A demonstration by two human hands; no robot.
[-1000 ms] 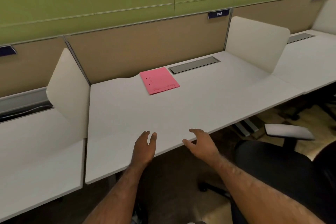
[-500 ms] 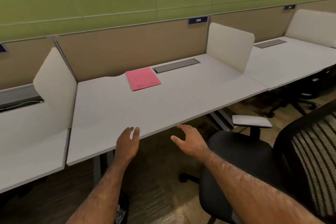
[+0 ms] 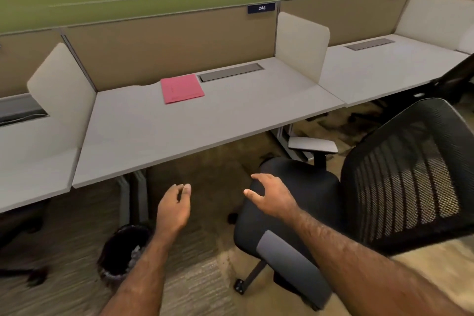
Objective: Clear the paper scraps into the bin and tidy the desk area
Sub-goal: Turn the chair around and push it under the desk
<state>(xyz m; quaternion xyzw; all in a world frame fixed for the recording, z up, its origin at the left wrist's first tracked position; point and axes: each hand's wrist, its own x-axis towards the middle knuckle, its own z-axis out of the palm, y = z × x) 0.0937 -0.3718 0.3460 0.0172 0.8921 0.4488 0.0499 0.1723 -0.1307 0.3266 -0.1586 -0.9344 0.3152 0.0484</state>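
A pink folder (image 3: 181,88) lies flat at the back of the white desk (image 3: 179,131), beside a grey cable slot (image 3: 230,72). A black bin (image 3: 123,251) stands on the carpet under the desk's front edge, with crumpled paper inside. My left hand (image 3: 174,206) hovers in front of the desk, above and right of the bin, fingers loosely curled and holding nothing. My right hand (image 3: 269,195) is spread open over the front of the black chair seat (image 3: 289,210), empty. No loose scraps show on the desk.
A black mesh-back office chair (image 3: 407,174) with grey armrests stands to the right, angled away from the desk. White divider panels (image 3: 301,43) separate neighbouring desks on both sides. Desk legs (image 3: 133,195) stand just behind the bin. Carpet lies below my arms.
I have backed away from the desk, so its edge sits farther off. Both hands left the desk edge and now hang over the floor and chair. The bin and chair back came into view.
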